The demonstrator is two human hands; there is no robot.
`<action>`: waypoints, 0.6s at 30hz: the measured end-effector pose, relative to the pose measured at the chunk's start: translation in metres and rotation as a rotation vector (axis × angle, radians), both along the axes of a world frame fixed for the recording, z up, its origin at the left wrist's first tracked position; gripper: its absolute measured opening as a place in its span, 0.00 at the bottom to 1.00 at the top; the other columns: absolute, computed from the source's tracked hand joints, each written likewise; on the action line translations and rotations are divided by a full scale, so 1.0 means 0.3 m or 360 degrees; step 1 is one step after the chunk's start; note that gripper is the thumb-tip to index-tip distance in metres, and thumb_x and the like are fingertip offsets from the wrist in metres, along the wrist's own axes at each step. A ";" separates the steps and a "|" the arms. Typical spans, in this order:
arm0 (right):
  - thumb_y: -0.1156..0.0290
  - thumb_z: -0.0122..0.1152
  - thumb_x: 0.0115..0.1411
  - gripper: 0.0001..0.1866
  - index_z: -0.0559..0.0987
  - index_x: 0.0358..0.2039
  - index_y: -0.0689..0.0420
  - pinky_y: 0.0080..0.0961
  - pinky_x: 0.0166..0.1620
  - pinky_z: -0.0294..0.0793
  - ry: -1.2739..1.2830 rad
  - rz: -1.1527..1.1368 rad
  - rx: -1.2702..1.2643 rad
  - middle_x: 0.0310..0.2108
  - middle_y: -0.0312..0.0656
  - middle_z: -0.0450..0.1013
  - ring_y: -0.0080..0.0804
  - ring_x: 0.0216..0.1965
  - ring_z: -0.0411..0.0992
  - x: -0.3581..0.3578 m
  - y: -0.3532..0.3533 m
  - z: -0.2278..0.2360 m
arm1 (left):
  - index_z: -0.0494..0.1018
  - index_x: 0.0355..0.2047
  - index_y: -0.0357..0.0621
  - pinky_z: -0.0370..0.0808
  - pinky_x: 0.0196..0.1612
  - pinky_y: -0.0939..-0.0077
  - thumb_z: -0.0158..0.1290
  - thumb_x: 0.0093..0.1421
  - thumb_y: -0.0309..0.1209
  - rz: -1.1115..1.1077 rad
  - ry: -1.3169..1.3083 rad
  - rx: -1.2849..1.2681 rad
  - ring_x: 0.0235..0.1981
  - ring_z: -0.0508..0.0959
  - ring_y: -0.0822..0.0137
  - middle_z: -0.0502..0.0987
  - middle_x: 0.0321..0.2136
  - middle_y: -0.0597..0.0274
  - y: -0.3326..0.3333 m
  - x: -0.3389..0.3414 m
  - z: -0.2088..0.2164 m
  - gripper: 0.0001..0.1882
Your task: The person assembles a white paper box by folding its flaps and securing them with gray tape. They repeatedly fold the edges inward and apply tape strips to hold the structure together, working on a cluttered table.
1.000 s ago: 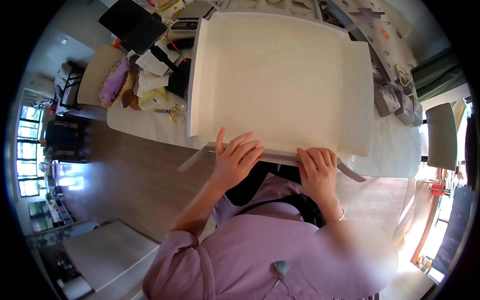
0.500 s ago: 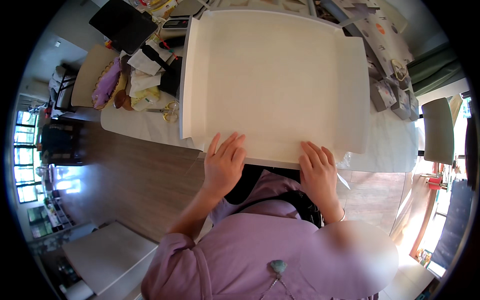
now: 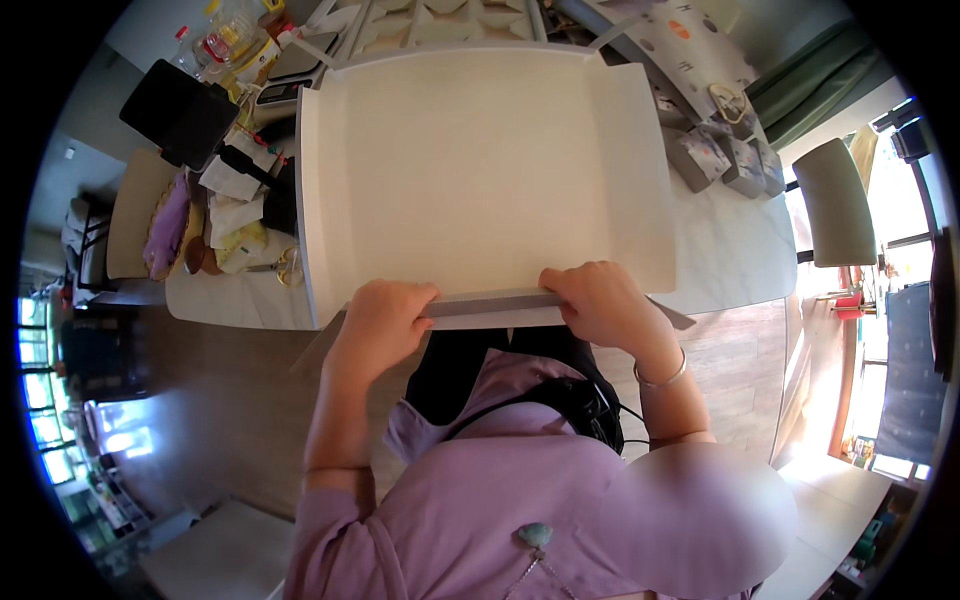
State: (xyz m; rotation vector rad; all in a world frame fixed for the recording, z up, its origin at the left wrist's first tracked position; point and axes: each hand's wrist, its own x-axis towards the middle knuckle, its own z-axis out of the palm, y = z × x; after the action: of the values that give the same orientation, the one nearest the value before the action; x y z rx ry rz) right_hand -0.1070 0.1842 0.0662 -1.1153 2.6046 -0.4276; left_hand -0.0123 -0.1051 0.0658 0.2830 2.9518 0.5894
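Observation:
A large, shallow white cardboard box point(image 3: 480, 170) lies open before me on the marble-look table. Its left, right and far sides are partly folded up. Along the near side, the flap point(image 3: 497, 312) stands raised, with its grey outer face showing. My left hand point(image 3: 376, 328) is closed on the left part of this flap, thumb and fingers pinching its edge. Further right, my right hand point(image 3: 612, 305) grips the same edge, the fingers bent over it. Narrow tabs stick out beyond both ends of the flap, beside my wrists.
Yellow-handled scissors point(image 3: 288, 266), a kitchen scale point(image 3: 281, 92) and a black stand point(image 3: 175, 112) are on the left. Small grey boxes point(image 3: 740, 165) are grouped at the right. A divided tray point(image 3: 445, 22) sits behind the box. Chairs flank the table point(image 3: 725, 245).
My hands have gone from lying on the near flap with stretched fingers to gripping its edge. The flap has turned upward. The view has shifted, moving the box left in the picture.

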 end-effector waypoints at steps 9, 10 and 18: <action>0.78 0.60 0.53 0.09 0.78 0.36 0.56 0.48 0.39 0.74 0.0008 0.0016 -0.0092 0.31 0.49 0.79 0.54 0.36 0.78 0.012 0.009 -0.007 | 0.82 0.42 0.46 0.77 0.39 0.56 0.66 0.52 0.28 0.0007 0.0033 0.0030 0.35 0.82 0.48 0.83 0.32 0.52 0.000 -0.007 0.005 0.15; 0.77 0.60 0.53 0.09 0.78 0.36 0.56 0.48 0.39 0.74 0.0049 0.0011 -0.0138 0.32 0.48 0.79 0.52 0.37 0.78 0.028 0.015 -0.010 | 0.82 0.41 0.46 0.77 0.39 0.57 0.66 0.52 0.28 0.0008 0.0067 0.0008 0.36 0.82 0.49 0.84 0.33 0.54 0.004 0.006 0.004 0.15; 0.70 0.73 0.56 0.15 0.80 0.42 0.59 0.36 0.46 0.79 0.0149 -0.0169 -0.0761 0.40 0.43 0.81 0.45 0.42 0.80 0.093 0.157 0.079 | 0.81 0.44 0.48 0.75 0.54 0.58 0.67 0.52 0.30 0.0069 0.0431 0.0013 0.44 0.82 0.57 0.83 0.38 0.63 0.052 0.121 -0.062 0.17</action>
State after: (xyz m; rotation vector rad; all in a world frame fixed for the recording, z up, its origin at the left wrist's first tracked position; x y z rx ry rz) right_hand -0.0792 0.2313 0.0900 -1.1540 2.7274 -1.0910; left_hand 0.0240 -0.0894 0.0471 0.3242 3.2232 0.6135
